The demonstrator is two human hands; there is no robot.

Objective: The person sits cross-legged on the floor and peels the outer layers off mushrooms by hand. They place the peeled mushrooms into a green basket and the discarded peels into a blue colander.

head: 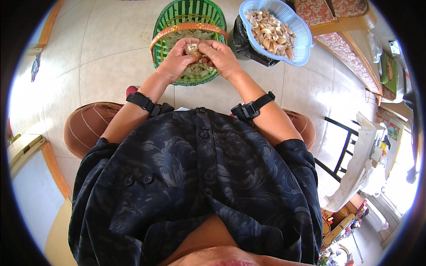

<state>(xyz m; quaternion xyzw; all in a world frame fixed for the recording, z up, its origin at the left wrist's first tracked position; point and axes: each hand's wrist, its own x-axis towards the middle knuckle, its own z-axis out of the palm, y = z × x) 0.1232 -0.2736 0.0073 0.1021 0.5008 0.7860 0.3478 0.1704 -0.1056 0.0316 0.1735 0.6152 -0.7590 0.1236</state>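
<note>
A partly peeled garlic bulb [192, 49] sits between my hands, above the green woven basket [163, 31]. The fingers and thumb of my left hand [175, 61] curl around it. From the other side, my right hand [221, 58] grips it with thumb and fingers, which hide part of the bulb. Loose pale garlic skins [196, 71] lie in the basket under both hands. An orange wrapped handle [186, 26] arches over the basket just beyond my fingers. To the right, a light blue plastic colander [301, 31] holds many separated garlic cloves [271, 35].
The colander rests over a container lined with a black plastic bag [243, 40]. A wooden seat with red floral cushions [313, 11] stands at the upper right. Pale floor tiles [113, 36] surround the basket. A table with a white lace cloth [354, 173] is at the right.
</note>
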